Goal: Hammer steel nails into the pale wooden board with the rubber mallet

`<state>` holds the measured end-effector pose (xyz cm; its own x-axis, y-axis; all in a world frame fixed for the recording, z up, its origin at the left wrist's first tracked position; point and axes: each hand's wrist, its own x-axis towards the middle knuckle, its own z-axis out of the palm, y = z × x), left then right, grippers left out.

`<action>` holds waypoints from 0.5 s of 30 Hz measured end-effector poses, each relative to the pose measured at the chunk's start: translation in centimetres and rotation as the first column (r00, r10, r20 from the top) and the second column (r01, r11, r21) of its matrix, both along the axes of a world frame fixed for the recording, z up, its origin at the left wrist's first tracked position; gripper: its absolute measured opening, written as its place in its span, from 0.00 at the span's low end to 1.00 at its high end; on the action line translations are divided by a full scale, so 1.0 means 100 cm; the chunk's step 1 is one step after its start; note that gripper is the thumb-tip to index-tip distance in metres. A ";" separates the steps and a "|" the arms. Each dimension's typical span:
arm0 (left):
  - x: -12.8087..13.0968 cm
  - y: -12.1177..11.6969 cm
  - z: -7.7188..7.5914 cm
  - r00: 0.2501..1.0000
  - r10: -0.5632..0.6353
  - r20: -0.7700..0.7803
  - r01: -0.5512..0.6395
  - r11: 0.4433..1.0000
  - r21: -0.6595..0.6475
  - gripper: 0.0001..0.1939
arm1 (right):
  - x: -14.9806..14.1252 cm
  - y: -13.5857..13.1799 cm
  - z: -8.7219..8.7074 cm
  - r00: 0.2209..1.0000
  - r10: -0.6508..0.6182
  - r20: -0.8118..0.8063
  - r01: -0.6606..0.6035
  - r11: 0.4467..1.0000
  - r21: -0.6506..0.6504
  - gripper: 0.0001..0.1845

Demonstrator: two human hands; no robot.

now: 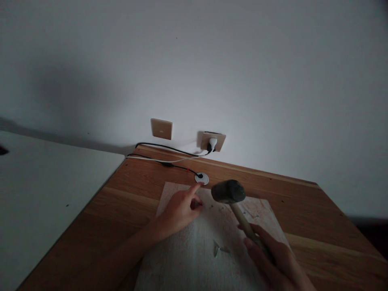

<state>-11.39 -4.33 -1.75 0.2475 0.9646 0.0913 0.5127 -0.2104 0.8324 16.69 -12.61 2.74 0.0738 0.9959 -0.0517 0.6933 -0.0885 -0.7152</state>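
My right hand (273,258) grips the wooden handle of a mallet (228,191) with a thick black head. The mallet's head is raised over the far part of a pale, worn board (178,258). Over the board's far left part, my left hand (182,206) has its index finger raised, while thumb and another fingertip come together. Anything between those tips is too small or dark to make out. A few small nail-like bits (255,216) show on the board near the mallet. Closer to me lie several loose, shiny nails (220,249), blurred.
The board rests on a brown wooden tabletop (321,226) against a white wall. Behind it are a round cable grommet (206,179), a black cable (182,167) and a wall socket (220,139) with plugs. A white panel (45,182) borders the left side.
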 end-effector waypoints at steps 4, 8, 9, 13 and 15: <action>-0.001 -0.001 0.001 1.000 -0.004 0.014 0.004 1.000 0.000 0.41 | 0.000 0.005 0.006 0.993 0.006 -0.122 -0.017 0.996 -0.092 0.45; 0.000 0.000 0.000 1.000 0.004 0.005 -0.004 1.000 -0.006 0.39 | 0.001 0.002 0.000 0.995 0.003 -0.096 -0.012 0.996 -0.093 0.44; 0.001 0.000 0.000 1.000 0.004 0.002 -0.004 1.000 -0.005 0.38 | 0.001 0.000 -0.003 0.997 0.012 -0.074 -0.018 0.996 -0.084 0.44; 0.001 0.000 -0.001 1.000 0.010 -0.010 -0.009 1.000 0.016 0.37 | -0.002 -0.005 -0.014 0.995 0.094 -0.025 -0.094 0.995 -0.039 0.43; 0.001 0.000 -0.001 1.000 0.020 -0.021 -0.019 0.999 0.033 0.37 | -0.003 -0.005 -0.016 0.990 0.140 -0.011 -0.140 0.990 -0.027 0.40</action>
<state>-11.29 -4.30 -1.85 0.2309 0.9658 0.1175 0.5341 -0.2268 0.8144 16.35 -13.09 1.18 -0.0673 0.9945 -0.0797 0.6938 -0.0108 -0.7200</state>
